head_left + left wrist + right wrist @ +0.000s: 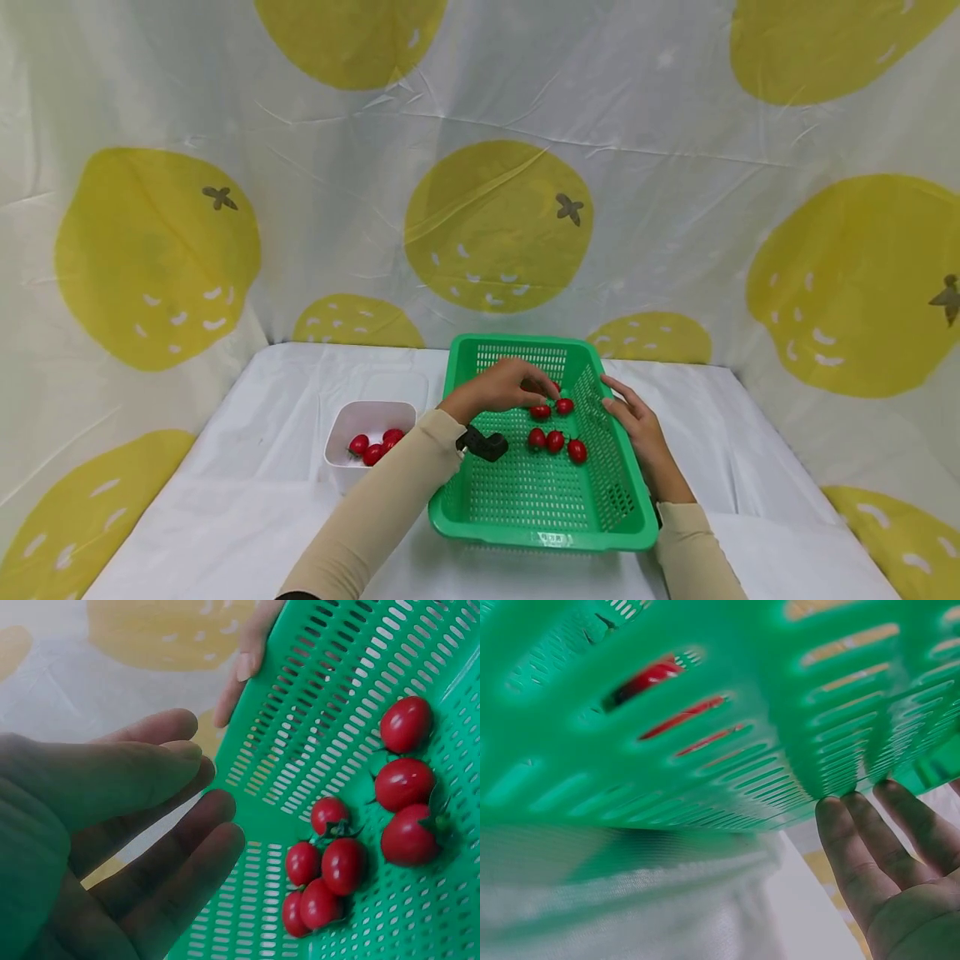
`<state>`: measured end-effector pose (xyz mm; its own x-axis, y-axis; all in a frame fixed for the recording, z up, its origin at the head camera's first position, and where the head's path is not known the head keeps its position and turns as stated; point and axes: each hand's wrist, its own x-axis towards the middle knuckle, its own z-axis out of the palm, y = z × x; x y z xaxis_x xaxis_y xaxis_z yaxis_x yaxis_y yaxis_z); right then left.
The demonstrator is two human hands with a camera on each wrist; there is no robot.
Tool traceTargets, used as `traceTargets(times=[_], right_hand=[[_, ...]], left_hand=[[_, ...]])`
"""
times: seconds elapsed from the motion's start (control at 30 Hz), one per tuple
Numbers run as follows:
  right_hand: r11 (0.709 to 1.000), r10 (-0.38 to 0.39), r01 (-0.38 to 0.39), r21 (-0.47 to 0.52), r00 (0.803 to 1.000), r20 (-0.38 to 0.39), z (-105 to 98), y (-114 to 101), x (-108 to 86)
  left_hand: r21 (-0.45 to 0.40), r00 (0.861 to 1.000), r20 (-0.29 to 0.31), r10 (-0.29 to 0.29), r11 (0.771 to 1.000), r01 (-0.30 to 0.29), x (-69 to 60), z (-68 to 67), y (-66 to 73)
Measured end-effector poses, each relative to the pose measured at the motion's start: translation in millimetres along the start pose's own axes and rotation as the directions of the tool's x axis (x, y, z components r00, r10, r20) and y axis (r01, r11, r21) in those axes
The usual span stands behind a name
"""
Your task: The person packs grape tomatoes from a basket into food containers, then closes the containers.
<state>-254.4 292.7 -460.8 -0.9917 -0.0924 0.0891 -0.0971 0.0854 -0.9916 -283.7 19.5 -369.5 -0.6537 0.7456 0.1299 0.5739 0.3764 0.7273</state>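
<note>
A green perforated plastic basket (555,540) stands on the table with several red cherry tomatoes (577,451) inside, lying in two loose groups. My left hand (504,385) reaches over the basket, above the far group. In the left wrist view its thumb and fingers are apart, bent a little, with nothing between them. At the basket's right side is my right hand (641,429). Its extended fingertips touch the outside of the basket wall, as the right wrist view shows. The left hand partly hides the far tomatoes (564,406) in the head view.
Left of the basket, a white square container (358,419) holds several cherry tomatoes (372,454), partly covered by my left sleeve. Behind it lies a clear flat lid (392,386). White cloth (247,467) covers the table, and a fruit-printed curtain (645,250) hangs behind.
</note>
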Motion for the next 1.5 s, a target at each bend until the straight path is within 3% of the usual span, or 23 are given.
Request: traceTargets(times=[0.33,0.5,0.7,1.03,1.33,1.5], right_hand=[[1.000,-0.002,0.002,0.014,1.000,-0.006,1,0,-3.3],[1.000,-0.008,0.008,0.003,1.000,0.000,0,-2,-1.9],[1.000,-0.019,0.019,-0.005,1.000,0.000,2,-1,0.3],[1.000,-0.011,0.011,0.014,1.000,-0.013,0,-1,0.3],[0.999,-0.030,0.030,0.009,0.999,-0.017,0,-2,0.5],[1.000,-0.016,0.016,0.011,1.000,-0.019,0,-2,1.0]], left_hand=[[-0.036,0.999,0.018,-0.050,0.998,0.051,10.7,22.1,-10.9],[-0.008,0.997,0.014,-0.070,0.997,0.071,11.8,24.4,-15.9],[0.073,0.993,0.054,-0.106,0.992,0.102,6.5,26.2,-21.8],[0.084,0.989,0.071,-0.128,0.989,0.121,6.4,29.1,-28.7],[0.094,0.971,0.105,-0.215,0.974,0.205,7.0,32.1,-26.6],[0.164,0.966,0.108,-0.233,0.963,0.214,6.2,33.2,-25.0]])
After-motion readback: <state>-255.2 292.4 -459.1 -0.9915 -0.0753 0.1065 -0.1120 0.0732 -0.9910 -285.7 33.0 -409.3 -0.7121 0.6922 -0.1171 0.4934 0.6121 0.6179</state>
